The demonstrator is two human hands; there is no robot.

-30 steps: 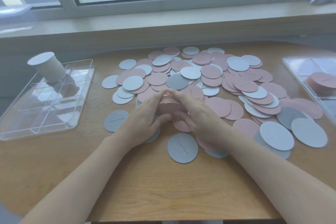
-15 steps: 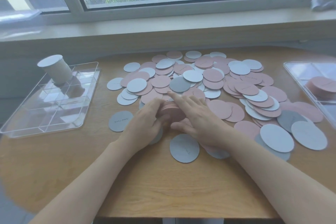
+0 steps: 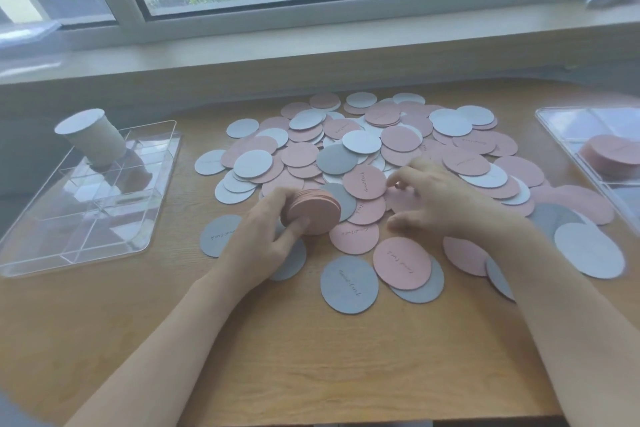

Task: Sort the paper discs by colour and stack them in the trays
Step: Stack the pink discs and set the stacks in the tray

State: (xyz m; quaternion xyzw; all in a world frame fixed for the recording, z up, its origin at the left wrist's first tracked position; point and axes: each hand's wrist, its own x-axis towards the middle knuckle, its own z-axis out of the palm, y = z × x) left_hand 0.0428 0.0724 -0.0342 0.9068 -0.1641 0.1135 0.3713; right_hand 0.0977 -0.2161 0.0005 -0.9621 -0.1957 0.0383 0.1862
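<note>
Several pink, white and grey paper discs lie scattered over the middle of the wooden table. My left hand is shut on a stack of pink discs, held on edge just above the table. To its right, my right hand hovers over the pile with fingers curled and apart, its fingertips near a pink disc; nothing is held in it. A clear tray at the left holds a tall stack of white discs. Another clear tray at the right holds a pink stack.
A window sill runs along the far side of the table under a window. Grey discs lie closest to me, with bare wooden table in front of them. The table's front edge is at the bottom.
My hands, together around the pink stack before, have parted. The left hand now holds the stack alone, tilted on edge, and the right hand has moved right over the pile.
</note>
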